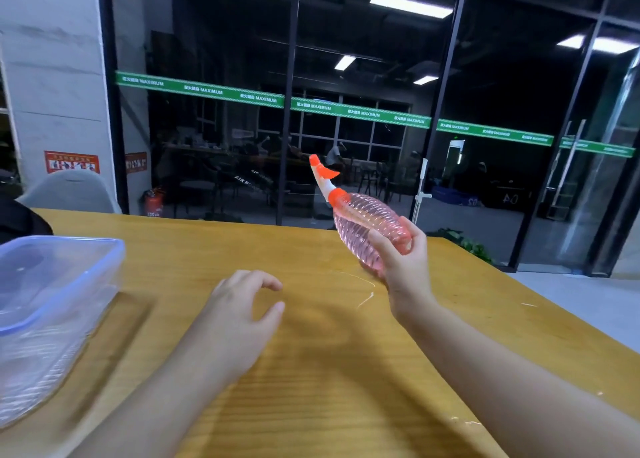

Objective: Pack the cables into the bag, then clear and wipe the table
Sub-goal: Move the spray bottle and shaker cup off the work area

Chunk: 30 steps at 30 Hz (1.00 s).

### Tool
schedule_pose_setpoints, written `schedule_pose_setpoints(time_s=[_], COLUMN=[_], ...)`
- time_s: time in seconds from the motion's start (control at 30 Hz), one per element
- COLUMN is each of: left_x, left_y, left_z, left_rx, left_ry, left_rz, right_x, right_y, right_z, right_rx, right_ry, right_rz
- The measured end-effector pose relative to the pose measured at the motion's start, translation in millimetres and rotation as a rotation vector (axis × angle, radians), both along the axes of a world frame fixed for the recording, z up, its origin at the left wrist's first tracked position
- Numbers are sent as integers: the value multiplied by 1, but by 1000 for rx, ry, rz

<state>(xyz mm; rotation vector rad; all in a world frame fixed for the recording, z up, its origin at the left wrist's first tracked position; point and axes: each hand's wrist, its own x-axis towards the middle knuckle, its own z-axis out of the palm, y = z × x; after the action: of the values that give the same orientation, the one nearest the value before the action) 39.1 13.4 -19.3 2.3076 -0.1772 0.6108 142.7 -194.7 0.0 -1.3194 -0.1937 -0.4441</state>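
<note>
Head view: one clear plastic container [52, 305] sits at the near left edge of the wooden table [311, 371], its contents too blurred to tell. Toward the table's middle, the left hand [242, 305] hovers with fingers loosely curled, grasping nothing. Farther right, the right hand [403, 260] grasps the base of one pink ribbed spray bottle [367, 230], tilted, its orange nozzle pointing up and away above the table. Thin wet streaks [363, 284] glisten on the table just below the bottle.
</note>
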Motion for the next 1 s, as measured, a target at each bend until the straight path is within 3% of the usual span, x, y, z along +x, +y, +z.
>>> schedule_pose_setpoints(time_s=[0.2, 0.43, 0.63, 0.83, 1.0], left_x=[1, 1, -3, -7, -10], left_y=[3, 6, 11, 19, 26], left_z=[5, 10, 18, 28, 38], left_rx=[-221, -589, -964, -938, -726], left_ry=[31, 12, 35, 2, 36], left_rz=[38, -56, -49, -42, -196], right_x=[-26, -55, -59, -53, -51], right_y=[51, 85, 95, 91, 100], right_z=[1, -10, -7, 18, 55], right_rx=[26, -216, -295, -276, -430], right_ry=[45, -4, 7, 132, 222], right_rz=[282, 443, 564, 612, 771])
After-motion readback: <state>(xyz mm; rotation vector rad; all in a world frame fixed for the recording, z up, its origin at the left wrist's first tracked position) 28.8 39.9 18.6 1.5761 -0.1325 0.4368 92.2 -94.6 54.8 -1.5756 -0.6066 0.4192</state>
